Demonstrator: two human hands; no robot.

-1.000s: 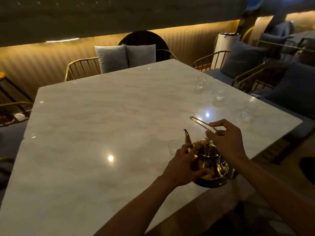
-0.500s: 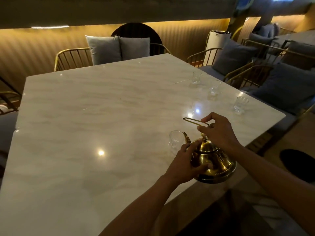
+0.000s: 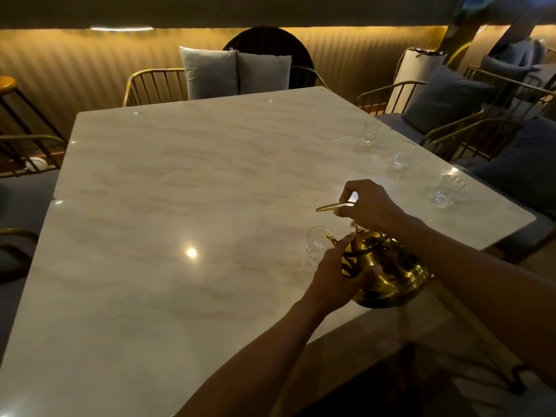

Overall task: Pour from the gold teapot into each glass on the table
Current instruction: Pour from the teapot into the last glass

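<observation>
The gold teapot [image 3: 388, 272] hangs tilted over the near right edge of the marble table [image 3: 180, 206], its spout at the rim of a small clear glass [image 3: 317, 243]. My right hand [image 3: 370, 204] grips the thin gold handle from above. My left hand [image 3: 337, 275] cups the pot's belly, with a finger along the spout. Three more clear glasses stand in a row along the right edge: one far [image 3: 368, 133], one in the middle [image 3: 401, 155], one nearer [image 3: 446, 189].
Gold wire chairs with grey cushions [image 3: 234, 70] stand behind the table, and more chairs with dark cushions [image 3: 445, 100] line the right side. A ribbed wall runs along the back. The room is dim, and a lamp's reflection [image 3: 191, 252] shines on the tabletop.
The teapot has tipped further toward the near glass, the spout now at its rim. My right hand has raised the handle a little. The camera view has shifted slightly.
</observation>
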